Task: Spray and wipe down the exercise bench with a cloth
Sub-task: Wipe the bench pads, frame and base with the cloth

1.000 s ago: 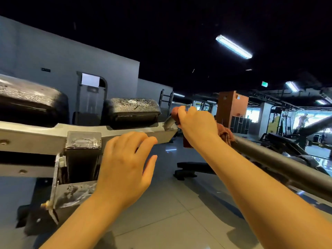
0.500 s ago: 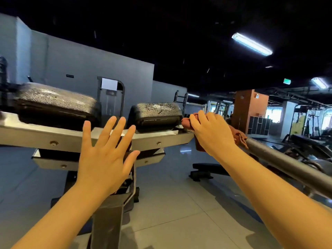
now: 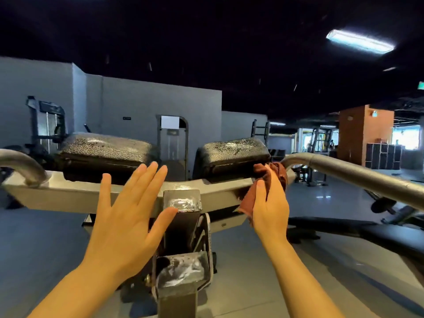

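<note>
**A:** Head camera view shows it best. See the right hand [image 3: 270, 207]? Its grip is closed around a crumpled reddish-brown cloth [image 3: 268, 180].

**B:** Where is the cloth now?

**A:** It is pressed on the pale grey metal crossbar [image 3: 68, 195] of the exercise machine, at its right end. That is just below the right black shiny cushion pad [image 3: 231, 154] and near the curved grey metal handle tube [image 3: 344, 171].

**B:** And the other hand?

**A:** The left hand [image 3: 128, 216] is flat and wide open, fingers spread. It holds nothing. It is up in front of the crossbar, but I cannot tell if it is touching the metal.

**B:** So which step is this?

**A:** The wiping step, I think. The two pads look wet and speckled, the left black shiny cushion pad [image 3: 105, 149] too. The small square metal plate [image 3: 182, 200] in the middle looks wet as well. I see no spray bottle anywhere.

**B:** What should come next?

**A:** I would guess the cloth needs to slide along the crossbar toward the middle. Then it should go up over the wet pads. The hand must press firmly, and keep the cloth bunched so it does not slip out.

**B:** Anything tricky?

**A:** The edges under the pads are tight, so the cloth has to be pushed in there.
</note>
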Tool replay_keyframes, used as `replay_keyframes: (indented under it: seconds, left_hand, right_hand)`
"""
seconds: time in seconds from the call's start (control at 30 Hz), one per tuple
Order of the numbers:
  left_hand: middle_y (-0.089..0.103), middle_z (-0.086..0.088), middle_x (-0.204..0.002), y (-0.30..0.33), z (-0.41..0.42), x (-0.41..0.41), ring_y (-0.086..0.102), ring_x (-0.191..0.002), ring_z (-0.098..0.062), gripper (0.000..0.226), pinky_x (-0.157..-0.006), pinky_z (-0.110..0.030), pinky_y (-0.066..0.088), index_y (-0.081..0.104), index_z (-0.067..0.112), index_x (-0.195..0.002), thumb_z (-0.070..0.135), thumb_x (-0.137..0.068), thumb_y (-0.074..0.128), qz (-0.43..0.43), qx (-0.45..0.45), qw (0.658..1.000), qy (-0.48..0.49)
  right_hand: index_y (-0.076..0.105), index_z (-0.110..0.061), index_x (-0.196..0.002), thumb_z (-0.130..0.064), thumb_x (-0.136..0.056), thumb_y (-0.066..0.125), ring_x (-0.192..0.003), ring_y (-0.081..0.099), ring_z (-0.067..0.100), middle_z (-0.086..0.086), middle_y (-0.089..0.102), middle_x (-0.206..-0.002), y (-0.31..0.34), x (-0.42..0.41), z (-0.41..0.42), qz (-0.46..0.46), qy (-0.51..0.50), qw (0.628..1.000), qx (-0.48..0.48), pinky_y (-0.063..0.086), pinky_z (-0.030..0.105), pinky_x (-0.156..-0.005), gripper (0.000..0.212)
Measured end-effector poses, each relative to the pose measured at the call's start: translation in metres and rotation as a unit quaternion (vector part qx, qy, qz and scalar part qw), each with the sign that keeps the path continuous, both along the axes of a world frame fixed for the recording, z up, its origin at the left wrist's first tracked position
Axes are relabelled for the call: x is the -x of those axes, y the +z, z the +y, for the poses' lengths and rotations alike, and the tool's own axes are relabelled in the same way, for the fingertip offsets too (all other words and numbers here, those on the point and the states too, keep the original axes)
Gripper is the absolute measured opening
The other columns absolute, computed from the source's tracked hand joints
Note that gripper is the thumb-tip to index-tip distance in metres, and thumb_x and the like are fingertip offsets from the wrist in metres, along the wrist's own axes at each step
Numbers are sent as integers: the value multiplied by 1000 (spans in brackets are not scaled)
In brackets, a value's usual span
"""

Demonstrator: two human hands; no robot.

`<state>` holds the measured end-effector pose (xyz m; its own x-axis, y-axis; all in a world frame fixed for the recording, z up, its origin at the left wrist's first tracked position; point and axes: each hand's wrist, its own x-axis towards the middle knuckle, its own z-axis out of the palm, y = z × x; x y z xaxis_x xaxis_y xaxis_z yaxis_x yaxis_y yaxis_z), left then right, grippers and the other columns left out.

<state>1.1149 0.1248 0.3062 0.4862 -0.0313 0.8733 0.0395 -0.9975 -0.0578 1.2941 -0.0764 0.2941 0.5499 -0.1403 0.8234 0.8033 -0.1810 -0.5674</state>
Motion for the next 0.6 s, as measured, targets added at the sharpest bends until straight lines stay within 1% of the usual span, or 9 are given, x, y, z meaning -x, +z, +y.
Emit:
replay_keyframes:
  seconds: [0.03,0.1,0.17,0.23,0.3,0.37,0.4,0.5,0.6]
  left_hand:
    - [27,4,-156,-1,7,3,17,-146,-11,66,-120,-48,-5,26,22,-153,60,-99,17,-4,11,1000,-4]
    - [30,4,-154,-7,18,7,19,-145,-10,65,-121,-43,-5,26,20,-151,58,-100,16,2,26,1000,-5]
    - [31,3,-153,-18,22,6,20,-144,-9,65,-121,-39,-5,28,18,-151,57,-101,16,25,28,999,7]
    - [31,0,-154,-27,23,0,21,-144,-11,66,-121,-38,-6,30,14,-151,55,-101,16,43,13,999,29]
    - [32,-1,-154,-31,24,-4,22,-144,-13,64,-121,-39,-5,33,13,-150,53,-102,17,42,10,998,46]
    - [36,-2,-152,-29,26,-5,25,-143,-13,62,-121,-40,-5,36,13,-148,51,-103,16,27,5,998,51]
    - [37,-3,-152,-29,28,-5,26,-142,-14,61,-121,-41,-4,38,13,-147,50,-103,16,23,-1,998,53]
    - [38,-2,-151,-30,27,-6,26,-142,-13,61,-121,-43,-3,40,13,-146,50,-104,15,7,4,999,45]
    - [38,-1,-151,-31,24,-11,26,-142,-14,61,-120,-40,-2,41,13,-145,50,-103,15,-10,15,999,31]
  right_hand:
    - [48,-44,-127,-40,-100,35,-121,52,17,-5,56,-130,1,0,3,-21,-8,1000,-2,45,47,-104,30]
    - [57,-27,-127,-38,-99,34,-118,53,18,-4,59,-123,0,4,12,-83,-23,996,18,45,47,-101,37]
    - [61,-17,-126,-30,-98,39,-124,50,16,-4,60,-127,-4,18,29,-156,-21,985,63,39,43,-107,38]
    - [62,-13,-128,-27,-98,42,-131,46,13,-3,59,-133,-9,30,43,-210,11,970,121,31,38,-114,39]
    - [61,-12,-131,-29,-98,43,-134,45,16,1,57,-137,-13,30,44,-257,31,947,190,25,38,-117,40]
    - [59,-12,-133,-31,-98,45,-134,46,22,5,56,-139,-10,11,25,-293,-19,921,258,26,36,-118,41]
    - [58,-13,-133,-31,-98,46,-133,46,24,6,55,-139,-10,0,10,-288,-50,917,272,27,34,-117,42]
    - [52,-21,-138,-36,-98,40,-134,43,20,3,51,-142,-8,-22,-29,-179,-98,949,239,27,26,-113,44]
    - [55,-15,-135,-39,-99,36,-133,43,21,5,52,-139,-9,-23,-28,-126,-96,971,177,30,32,-113,47]
